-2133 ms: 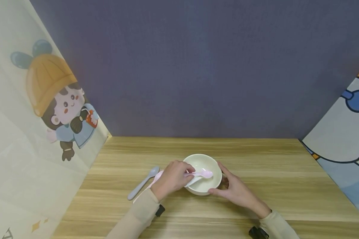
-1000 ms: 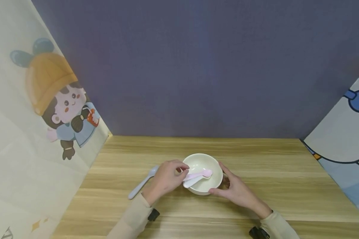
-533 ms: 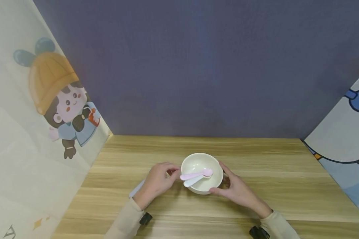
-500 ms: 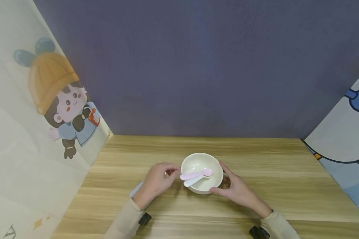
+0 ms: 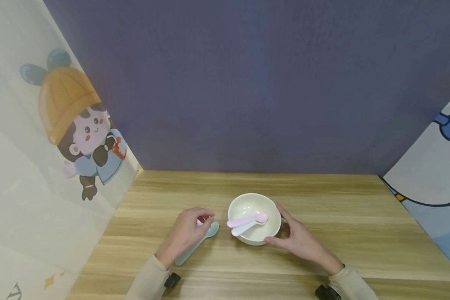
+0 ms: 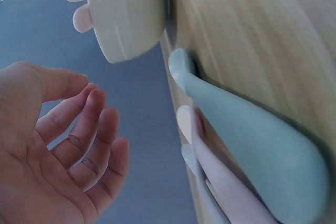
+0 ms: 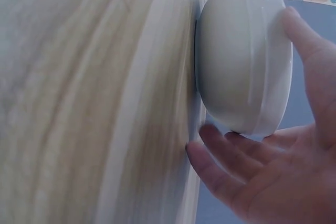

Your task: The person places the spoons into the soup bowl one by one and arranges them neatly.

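A white bowl (image 5: 252, 204) stands on the wooden table, with a pink spoon (image 5: 243, 221) and a white spoon (image 5: 243, 228) leaning in it, their handles over its left rim. My right hand (image 5: 303, 241) holds the bowl's right side between thumb and fingers; the right wrist view shows the bowl (image 7: 236, 56) and hand (image 7: 294, 182). Left of the bowl, my left hand (image 5: 183, 233) hovers with fingers loosely bent and nothing in them. Below it lies a teal spoon (image 5: 191, 251). In the left wrist view a pink spoon (image 6: 220, 177) and a greyish spoon (image 6: 202, 182) lie beside the teal one (image 6: 247, 135).
The wooden table (image 5: 322, 208) meets a dark blue wall panel (image 5: 247, 83) at its back edge. On the left is a pale panel with a cartoon child (image 5: 86, 133); another printed panel (image 5: 427, 175) stands on the right.
My left hand has let go of the pink spoon in the bowl and drawn back leftward, over the spoons on the table. The teal spoon has come into sight. My right hand stays on the bowl.
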### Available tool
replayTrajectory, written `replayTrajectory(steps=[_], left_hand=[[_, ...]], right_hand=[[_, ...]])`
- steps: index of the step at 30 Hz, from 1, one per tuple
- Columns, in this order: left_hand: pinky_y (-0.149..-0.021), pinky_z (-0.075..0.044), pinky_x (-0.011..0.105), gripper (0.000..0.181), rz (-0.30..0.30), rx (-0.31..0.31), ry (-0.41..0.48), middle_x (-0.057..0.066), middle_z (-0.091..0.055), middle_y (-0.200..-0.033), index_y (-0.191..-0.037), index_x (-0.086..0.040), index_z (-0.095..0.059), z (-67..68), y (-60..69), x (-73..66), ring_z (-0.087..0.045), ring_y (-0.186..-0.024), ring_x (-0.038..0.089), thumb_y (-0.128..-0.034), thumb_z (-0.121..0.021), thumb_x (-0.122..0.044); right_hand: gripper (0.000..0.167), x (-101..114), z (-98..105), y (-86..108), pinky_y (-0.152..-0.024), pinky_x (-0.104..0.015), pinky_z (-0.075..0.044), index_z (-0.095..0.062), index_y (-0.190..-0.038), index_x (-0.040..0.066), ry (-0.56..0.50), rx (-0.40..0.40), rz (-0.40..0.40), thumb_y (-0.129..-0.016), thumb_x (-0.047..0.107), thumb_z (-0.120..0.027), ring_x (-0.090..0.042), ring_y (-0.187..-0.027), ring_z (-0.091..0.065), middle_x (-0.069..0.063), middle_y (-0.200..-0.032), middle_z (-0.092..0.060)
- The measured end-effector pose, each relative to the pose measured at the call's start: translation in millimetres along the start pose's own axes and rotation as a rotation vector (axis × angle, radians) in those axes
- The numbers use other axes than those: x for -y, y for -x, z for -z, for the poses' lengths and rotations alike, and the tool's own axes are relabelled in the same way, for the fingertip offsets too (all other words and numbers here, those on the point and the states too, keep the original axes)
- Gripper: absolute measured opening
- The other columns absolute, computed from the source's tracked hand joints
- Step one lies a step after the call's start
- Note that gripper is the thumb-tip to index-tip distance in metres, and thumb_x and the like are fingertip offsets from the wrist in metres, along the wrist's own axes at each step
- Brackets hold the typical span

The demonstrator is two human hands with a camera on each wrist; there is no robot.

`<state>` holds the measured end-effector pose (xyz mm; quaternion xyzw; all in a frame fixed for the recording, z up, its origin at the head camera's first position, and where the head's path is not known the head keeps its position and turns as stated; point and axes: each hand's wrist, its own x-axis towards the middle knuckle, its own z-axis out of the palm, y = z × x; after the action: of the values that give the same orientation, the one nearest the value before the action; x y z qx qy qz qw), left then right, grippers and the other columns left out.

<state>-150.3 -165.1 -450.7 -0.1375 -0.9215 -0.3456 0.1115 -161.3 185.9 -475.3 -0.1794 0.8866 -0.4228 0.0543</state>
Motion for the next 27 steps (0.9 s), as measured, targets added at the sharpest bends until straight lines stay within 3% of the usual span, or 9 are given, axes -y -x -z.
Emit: replayTrajectory(steps=[4,9,14,20,27], left_hand=[[-0.076,-0.059,0.028,0.012,0.012,-0.018,0.004,-0.008,-0.076,-0.09,-0.104,-0.011,-0.083,1.9,4.1,6.6,-0.067,-0.082,0.005,-0.095,-0.075,-0.014],[-0.077,-0.061,0.029,0.012,0.084,-0.008,0.02,-0.005,-0.078,-0.093,-0.103,-0.012,-0.083,3.4,8.7,16.3,-0.07,-0.082,0.006,-0.0946,-0.075,-0.012],[-0.079,-0.06,0.027,0.014,0.137,-0.012,0.013,0.0,-0.08,-0.1,-0.105,-0.011,-0.083,6.0,13.1,24.5,-0.071,-0.085,0.008,-0.0943,-0.074,-0.009],[-0.078,-0.059,0.032,0.012,0.135,-0.06,-0.052,0.0,-0.079,-0.093,-0.104,-0.011,-0.083,10.6,15.5,34.0,-0.071,-0.081,0.011,-0.0938,-0.077,-0.013],[-0.081,-0.059,0.037,0.013,0.157,-0.051,-0.067,0.0,-0.079,-0.093,-0.104,-0.011,-0.083,14.8,18.2,41.7,-0.073,-0.084,0.015,-0.0928,-0.079,-0.017]], right_hand=[[0.12,0,-1,-1.5,-0.103,-0.046,-0.058,-0.023,-0.168,0.002,0.012,-0.017,0.024,-0.083,0.052,-0.09,-0.035,-0.131,-0.067,-0.023,-0.159,-0.052],[0.12,1,-2,-2.9,-0.104,-0.051,-0.058,-0.026,-0.166,0.001,-0.011,-0.045,0.042,-0.079,0.046,-0.094,-0.041,-0.131,-0.066,-0.024,-0.151,-0.058],[0.122,0,-3,-4.2,-0.105,-0.041,-0.058,-0.025,-0.166,0.0,-0.07,-0.054,0.074,-0.077,0.041,-0.097,-0.036,-0.127,-0.069,-0.026,-0.156,-0.052],[0.12,1,-5,-6.7,-0.099,-0.031,-0.058,-0.029,-0.165,0.001,-0.046,-0.068,0.08,-0.077,0.046,-0.096,-0.03,-0.12,-0.072,-0.026,-0.157,-0.05],[0.124,2,-8,-8.3,-0.109,-0.052,-0.053,-0.031,-0.165,0.001,-0.001,-0.086,0.092,-0.073,0.05,-0.098,-0.032,-0.126,-0.069,-0.025,-0.158,-0.05]])
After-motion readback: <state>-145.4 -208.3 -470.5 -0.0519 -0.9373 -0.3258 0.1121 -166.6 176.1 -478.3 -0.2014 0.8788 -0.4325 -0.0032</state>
